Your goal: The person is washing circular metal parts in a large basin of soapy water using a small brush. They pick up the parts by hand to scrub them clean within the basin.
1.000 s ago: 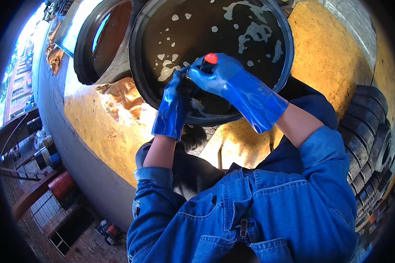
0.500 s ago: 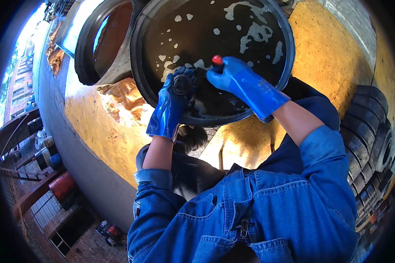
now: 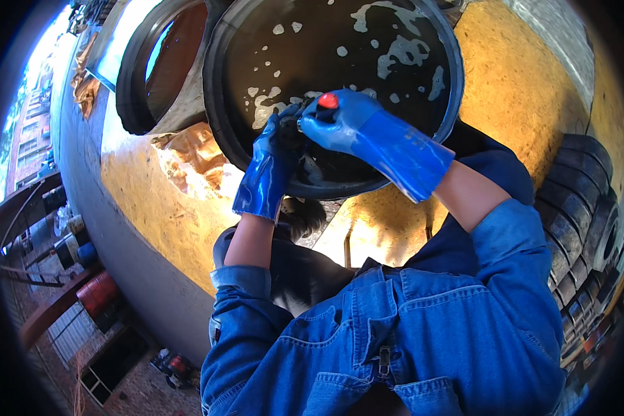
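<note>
Both hands wear long blue rubber gloves and meet over the near left part of a wide black tub (image 3: 455,76) of dark, foam-flecked liquid. My left hand (image 3: 265,163) is closed around a round dark part (image 3: 290,132), most of it now covered by the gloves. In my right hand (image 3: 350,125) is a tool with a red-ended handle (image 3: 328,101), gripped in the fist right beside the part. The tool's working end is hidden, so its kind does not show; whether it touches the part I cannot tell.
A second black tub (image 3: 130,104) with reddish-brown liquid stands at the far left. Crumpled brown paper (image 3: 191,156) lies between it and my left forearm. Stacked dark ring-shaped parts (image 3: 572,187) stand at the right. A yellowish board (image 3: 513,76) lies under the tub.
My right hand has moved left with the red-ended tool, from apart to right against my left hand. The round part, plainly seen before, is now mostly covered.
</note>
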`<state>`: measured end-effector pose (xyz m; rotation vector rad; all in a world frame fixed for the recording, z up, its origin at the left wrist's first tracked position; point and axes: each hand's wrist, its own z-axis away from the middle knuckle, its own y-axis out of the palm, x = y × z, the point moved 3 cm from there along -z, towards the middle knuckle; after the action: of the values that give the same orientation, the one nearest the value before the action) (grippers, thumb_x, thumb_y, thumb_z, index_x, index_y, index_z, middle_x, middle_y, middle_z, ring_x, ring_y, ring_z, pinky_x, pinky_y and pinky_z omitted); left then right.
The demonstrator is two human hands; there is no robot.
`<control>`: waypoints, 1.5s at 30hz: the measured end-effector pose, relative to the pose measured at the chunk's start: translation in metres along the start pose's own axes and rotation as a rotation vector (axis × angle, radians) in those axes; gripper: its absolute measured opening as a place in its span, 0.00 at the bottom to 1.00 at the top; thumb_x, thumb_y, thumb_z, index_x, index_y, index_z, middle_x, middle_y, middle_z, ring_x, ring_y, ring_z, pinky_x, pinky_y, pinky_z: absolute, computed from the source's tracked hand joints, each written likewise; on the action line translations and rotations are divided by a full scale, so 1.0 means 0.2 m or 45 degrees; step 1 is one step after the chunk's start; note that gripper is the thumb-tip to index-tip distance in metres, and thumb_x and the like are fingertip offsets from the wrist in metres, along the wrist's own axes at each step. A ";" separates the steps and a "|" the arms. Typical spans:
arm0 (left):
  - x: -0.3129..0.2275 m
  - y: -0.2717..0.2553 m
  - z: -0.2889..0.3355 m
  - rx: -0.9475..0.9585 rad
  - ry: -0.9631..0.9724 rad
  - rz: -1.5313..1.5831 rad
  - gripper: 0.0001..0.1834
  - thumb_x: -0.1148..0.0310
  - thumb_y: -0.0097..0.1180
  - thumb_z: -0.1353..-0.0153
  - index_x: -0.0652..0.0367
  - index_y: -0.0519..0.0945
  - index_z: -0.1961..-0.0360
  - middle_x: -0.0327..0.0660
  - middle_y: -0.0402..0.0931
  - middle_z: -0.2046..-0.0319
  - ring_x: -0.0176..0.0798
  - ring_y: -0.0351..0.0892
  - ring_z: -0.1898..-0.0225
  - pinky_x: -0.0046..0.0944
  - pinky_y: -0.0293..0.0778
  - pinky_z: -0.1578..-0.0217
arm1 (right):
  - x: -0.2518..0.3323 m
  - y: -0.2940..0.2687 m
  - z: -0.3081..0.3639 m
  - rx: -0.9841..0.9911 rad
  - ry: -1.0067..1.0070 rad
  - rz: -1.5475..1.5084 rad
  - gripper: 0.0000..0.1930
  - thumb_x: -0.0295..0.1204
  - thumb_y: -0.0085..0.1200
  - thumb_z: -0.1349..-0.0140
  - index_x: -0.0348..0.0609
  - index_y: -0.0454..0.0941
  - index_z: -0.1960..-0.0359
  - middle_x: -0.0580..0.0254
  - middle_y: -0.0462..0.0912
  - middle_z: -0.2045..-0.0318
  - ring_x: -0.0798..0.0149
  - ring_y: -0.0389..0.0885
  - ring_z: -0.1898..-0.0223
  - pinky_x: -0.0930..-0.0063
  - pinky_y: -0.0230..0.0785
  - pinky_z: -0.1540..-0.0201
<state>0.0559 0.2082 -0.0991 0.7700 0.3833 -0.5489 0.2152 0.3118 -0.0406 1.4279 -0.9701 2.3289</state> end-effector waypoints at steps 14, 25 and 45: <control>-0.01 -0.10 0.05 0.070 0.415 -0.987 0.28 0.54 0.47 0.24 0.59 0.69 0.30 0.50 0.73 0.34 0.48 0.71 0.32 0.55 0.67 0.33 | -0.02 -0.10 0.03 -0.094 0.134 -0.139 0.16 0.45 0.61 0.37 0.45 0.87 0.62 0.57 0.88 0.69 0.60 0.88 0.65 0.66 0.79 0.56; -0.10 -0.02 0.08 -0.102 0.654 -1.668 0.24 0.71 0.61 0.31 0.64 0.73 0.35 0.48 0.81 0.41 0.44 0.81 0.40 0.40 0.75 0.37 | -0.13 -0.04 -0.01 -0.025 0.298 0.181 0.18 0.47 0.57 0.41 0.48 0.87 0.62 0.50 0.88 0.65 0.45 0.87 0.60 0.59 0.79 0.53; -0.09 0.27 0.25 0.147 0.429 -1.113 0.23 0.56 0.56 0.27 0.63 0.80 0.41 0.47 0.82 0.48 0.47 0.82 0.49 0.42 0.75 0.45 | -0.09 -0.08 0.00 0.385 0.098 0.196 0.12 0.38 0.65 0.41 0.48 0.87 0.59 0.55 0.89 0.66 0.58 0.86 0.65 0.65 0.78 0.56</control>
<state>0.0805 0.2097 -0.0271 0.7879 1.0257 -1.2708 0.2317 0.3262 -0.0506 1.3962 -0.7556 2.7171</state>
